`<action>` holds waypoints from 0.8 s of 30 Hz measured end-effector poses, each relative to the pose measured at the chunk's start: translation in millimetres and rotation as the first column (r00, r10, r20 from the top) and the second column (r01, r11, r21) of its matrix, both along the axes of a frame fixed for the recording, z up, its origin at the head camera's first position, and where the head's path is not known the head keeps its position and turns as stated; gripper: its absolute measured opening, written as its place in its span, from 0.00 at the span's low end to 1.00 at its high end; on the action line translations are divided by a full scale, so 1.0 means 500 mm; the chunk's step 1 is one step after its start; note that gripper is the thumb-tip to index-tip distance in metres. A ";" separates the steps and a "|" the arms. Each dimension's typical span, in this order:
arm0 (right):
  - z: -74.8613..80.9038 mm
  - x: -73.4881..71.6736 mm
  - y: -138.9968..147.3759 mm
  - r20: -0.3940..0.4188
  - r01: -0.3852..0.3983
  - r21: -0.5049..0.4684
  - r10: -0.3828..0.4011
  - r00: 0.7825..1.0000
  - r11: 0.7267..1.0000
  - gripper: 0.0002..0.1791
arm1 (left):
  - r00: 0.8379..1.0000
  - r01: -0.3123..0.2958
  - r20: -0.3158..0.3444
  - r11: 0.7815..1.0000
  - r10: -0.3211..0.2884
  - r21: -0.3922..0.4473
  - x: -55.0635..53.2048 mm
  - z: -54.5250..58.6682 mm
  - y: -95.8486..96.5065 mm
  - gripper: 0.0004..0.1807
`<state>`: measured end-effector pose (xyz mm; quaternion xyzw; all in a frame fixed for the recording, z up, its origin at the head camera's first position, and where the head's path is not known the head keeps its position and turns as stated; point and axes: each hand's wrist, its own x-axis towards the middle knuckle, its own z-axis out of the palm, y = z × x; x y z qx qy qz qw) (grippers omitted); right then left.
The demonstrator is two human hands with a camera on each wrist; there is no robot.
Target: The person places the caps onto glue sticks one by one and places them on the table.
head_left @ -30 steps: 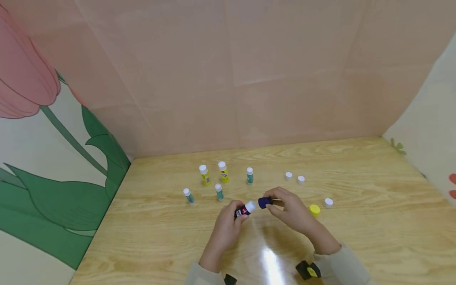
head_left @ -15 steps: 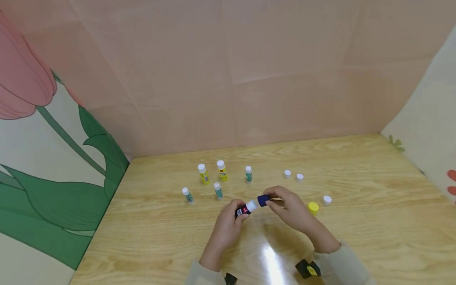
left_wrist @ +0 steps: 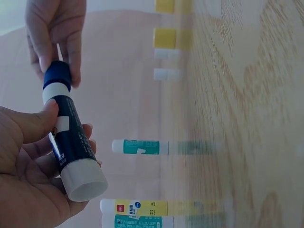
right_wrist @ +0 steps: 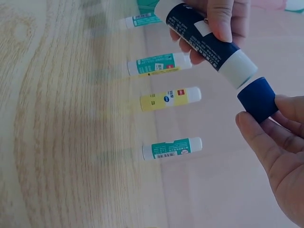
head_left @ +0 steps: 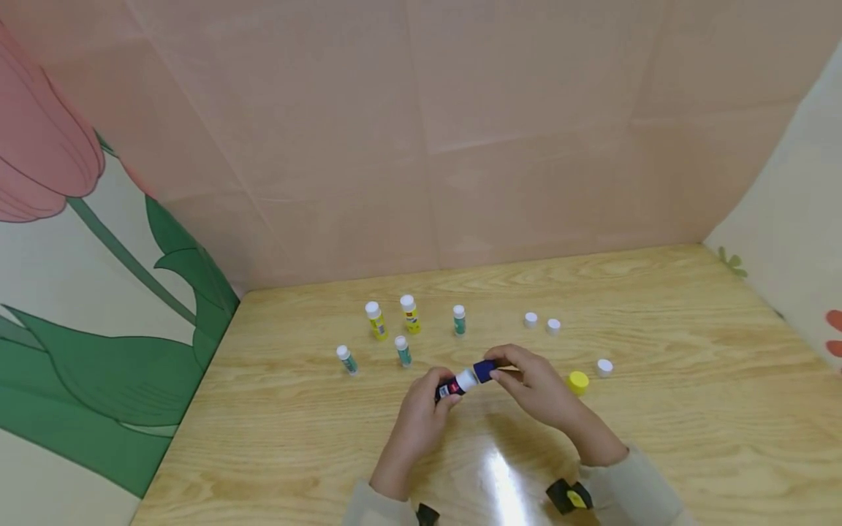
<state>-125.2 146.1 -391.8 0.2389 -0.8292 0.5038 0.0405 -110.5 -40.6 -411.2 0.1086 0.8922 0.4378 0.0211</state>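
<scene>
My left hand grips a dark navy glue stick by its labelled body, tilted up toward the right above the table. Its white neck points at a dark blue cap. Thumb and fingers of my right hand pinch that cap from its closed end. The cap's open rim is right at the end of the white neck, nearly in line with the stick. In the left wrist view the stick's whitish base sticks out below the left fingers.
Beyond the hands stand capped glue sticks: two yellow ones and three teal ones. Loose white caps and a yellow cap lie on the wooden table at right.
The gap between the blue cap and the glue stick's white neck has closed, the cap moving slightly left and the stick slightly right. Both hands keep their hold.
</scene>
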 end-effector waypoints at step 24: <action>-0.001 0.001 -0.005 0.058 -0.019 0.024 0.018 0.998 1.000 0.10 | 1.000 0.019 -0.011 1.000 -0.019 0.024 0.004 -0.002 0.001 0.11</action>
